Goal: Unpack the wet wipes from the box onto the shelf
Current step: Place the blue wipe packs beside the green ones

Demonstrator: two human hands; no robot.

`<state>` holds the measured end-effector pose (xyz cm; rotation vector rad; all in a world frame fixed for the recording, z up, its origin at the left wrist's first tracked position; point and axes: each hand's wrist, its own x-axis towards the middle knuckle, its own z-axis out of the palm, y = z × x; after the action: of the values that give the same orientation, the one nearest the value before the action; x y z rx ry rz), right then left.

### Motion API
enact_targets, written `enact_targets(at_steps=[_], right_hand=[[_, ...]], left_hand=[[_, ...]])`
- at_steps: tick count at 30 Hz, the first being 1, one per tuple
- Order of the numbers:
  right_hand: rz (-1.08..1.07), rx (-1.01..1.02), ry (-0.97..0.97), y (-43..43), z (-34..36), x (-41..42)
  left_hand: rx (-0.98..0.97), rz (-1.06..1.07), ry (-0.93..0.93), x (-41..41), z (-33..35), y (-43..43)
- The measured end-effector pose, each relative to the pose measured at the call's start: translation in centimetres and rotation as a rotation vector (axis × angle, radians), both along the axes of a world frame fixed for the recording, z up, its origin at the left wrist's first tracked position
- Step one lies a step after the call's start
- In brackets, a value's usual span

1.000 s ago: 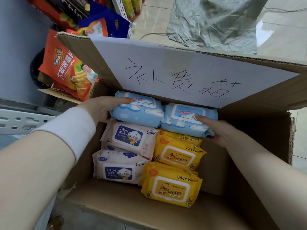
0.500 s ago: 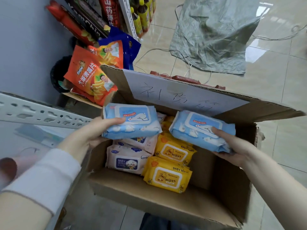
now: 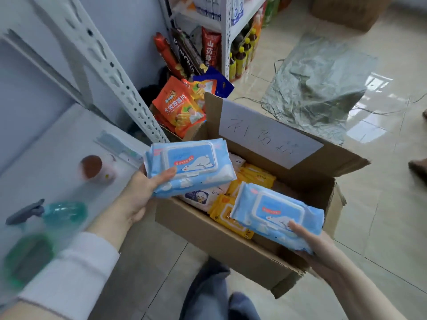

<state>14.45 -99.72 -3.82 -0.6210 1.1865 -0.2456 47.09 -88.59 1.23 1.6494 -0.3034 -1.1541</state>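
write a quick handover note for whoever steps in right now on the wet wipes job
Left hand grips a blue wipes pack above the left end of the box, close to the shelf.
Right hand grips a second blue pack over the box's right side.
Done: both blue packs are out of the box; no wipes show on the shelf yet.
Left: set both on the shelf, then unpack the yellow packs and white packs in the box.

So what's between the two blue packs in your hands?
Head view: the gap between the left blue pack and right blue pack shows yellow wipes packs lower down in the box.
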Motion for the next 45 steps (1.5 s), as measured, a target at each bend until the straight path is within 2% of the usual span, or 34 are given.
enact_targets(at_steps=[5, 9, 14, 22, 26, 33, 37, 45], right_hand=[[0.18, -0.088, -0.043, 4.4, 7.6, -1.1], [0.357, -0.156, -0.053, 6.8, 13.8, 1.3], [0.52, -0.257, -0.159, 10.7, 20.3, 7.6], [0.731, -0.384, -0.341, 19.8, 27.4, 21.0], [0.819, -0.408, -0.429, 25.1, 29.3, 27.9], [0.92, -0.498, -0.489, 30.3, 30.8, 40.0], [0.921, -0.483, -0.542, 30.6, 31.8, 46.8], [1.067, -0.493, -0.63, 29.5, 32.1, 60.3]], left_hand=[[-0.143, 0.234, 0.08, -3.3, 7.9, 9.0], [-0.26, 0.372, 0.066, -3.4, 14.5, 15.3], [-0.393, 0.478, -0.073, -1.5, 21.6, 23.0], [-0.474, 0.639, -0.285, 6.6, 28.8, 38.1], [-0.527, 0.724, -0.35, 11.5, 30.1, 44.9], [-0.459, 0.847, -0.434, 20.3, 30.1, 51.6], [-0.442, 0.867, -0.463, 26.0, 29.5, 52.3], [-0.44, 0.889, -0.484, 39.2, 27.6, 49.7]])
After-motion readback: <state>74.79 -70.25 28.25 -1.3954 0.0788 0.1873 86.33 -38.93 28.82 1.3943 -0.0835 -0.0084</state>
